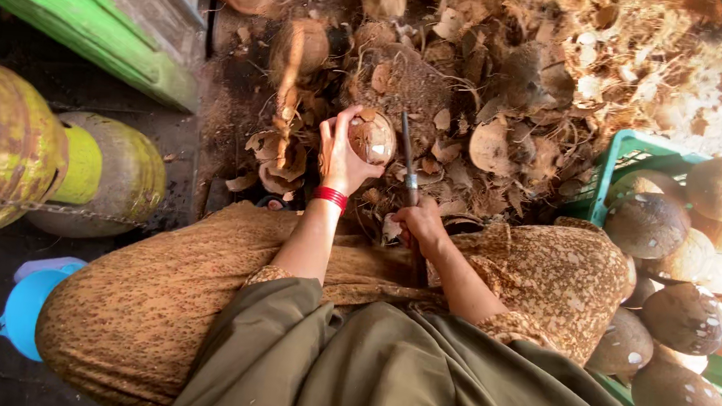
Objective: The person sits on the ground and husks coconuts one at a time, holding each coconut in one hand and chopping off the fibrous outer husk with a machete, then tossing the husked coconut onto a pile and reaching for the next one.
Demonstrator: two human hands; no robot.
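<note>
Item: coconut [372, 136], gripped in my left hand [341, 154] above the husk pile [490, 84], steadied for cutting. My right hand [421, 227] clenches the knife [407, 159] just beside it. Green crate [631, 151] right of it.

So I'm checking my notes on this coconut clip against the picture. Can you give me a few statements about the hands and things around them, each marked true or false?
1. The left hand holds a coconut. True.
2. The right hand grips a spoon. False: it grips a knife, blade pointing up beside the coconut.
3. A green crate of shelled coconuts sits on the person's right. True.
4. The red bangle is on the right wrist. False: it is on the left wrist.
5. Husk pieces lie piled ahead. True.
</note>
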